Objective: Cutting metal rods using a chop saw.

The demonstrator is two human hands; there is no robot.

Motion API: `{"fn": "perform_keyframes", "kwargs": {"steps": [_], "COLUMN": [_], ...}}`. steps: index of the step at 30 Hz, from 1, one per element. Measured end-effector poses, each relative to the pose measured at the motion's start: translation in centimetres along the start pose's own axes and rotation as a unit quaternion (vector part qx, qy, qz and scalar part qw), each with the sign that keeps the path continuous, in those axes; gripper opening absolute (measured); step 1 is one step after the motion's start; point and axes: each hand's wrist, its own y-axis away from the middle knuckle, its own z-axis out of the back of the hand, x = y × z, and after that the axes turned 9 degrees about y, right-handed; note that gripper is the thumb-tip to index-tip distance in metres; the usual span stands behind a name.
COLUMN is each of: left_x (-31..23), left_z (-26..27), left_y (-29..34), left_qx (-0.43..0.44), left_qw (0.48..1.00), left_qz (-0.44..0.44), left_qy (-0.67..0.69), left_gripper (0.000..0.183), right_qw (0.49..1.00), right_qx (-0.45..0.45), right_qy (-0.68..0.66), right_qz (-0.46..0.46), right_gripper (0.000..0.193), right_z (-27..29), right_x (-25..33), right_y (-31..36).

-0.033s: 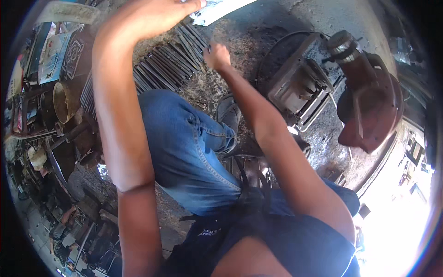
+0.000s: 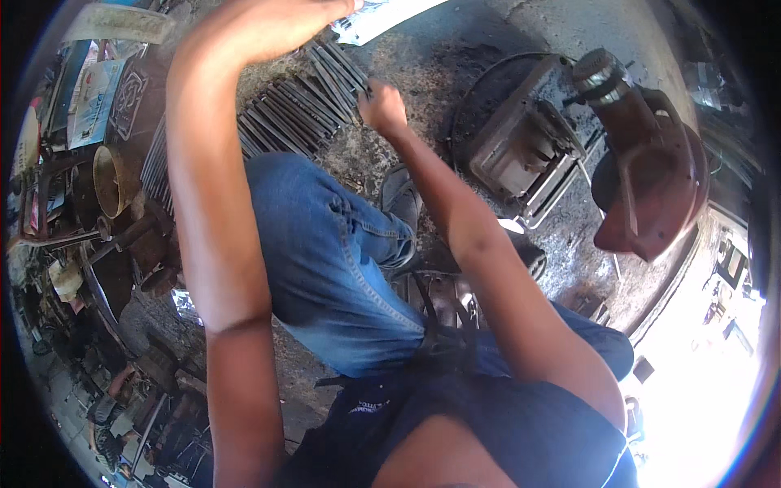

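My left hand reaches to the upper edge of the picture, which cuts off most of its fingers. A fingertip is against a bright white sheet-like piece; whether the hand grips it cannot be told. My right hand is closed in a fist at the right end of a row of dark metal rods. A small dark bit shows at its fingers, too little to name. The rods lie side by side on the dirty floor, beyond my bent left knee.
On the right stands a cut-off machine with a reddish-brown guard and a dark motor, beside a metal base. A cable curves behind it. At the left are a round can, a blue-white box and piled scrap.
My right hand has come slightly nearer to me, and its blur has lessened. The left hand stays beside the white piece. The rods lie as before.
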Motion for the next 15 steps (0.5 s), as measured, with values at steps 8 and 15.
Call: {"fn": "perform_keyframes", "kwargs": {"steps": [8,15], "left_x": [0.5,0.9], "left_z": [0.9,0.0], "left_y": [0.8,0.1], "left_qx": [0.0,0.009], "left_qw": [0.988,0.992], "left_qz": [-0.149,-0.11], "left_qy": [0.035,0.058], "left_gripper": [0.069,0.071], "right_qw": [0.992,0.983], "right_qx": [0.064,0.105], "right_qy": [0.032,0.12], "right_qz": [-0.101,-0.094], "right_gripper": [0.033,0.031], "right_z": [3.8,3.7], "right_x": [-4.7,-5.7], "right_y": [6.0,-6.4]}}
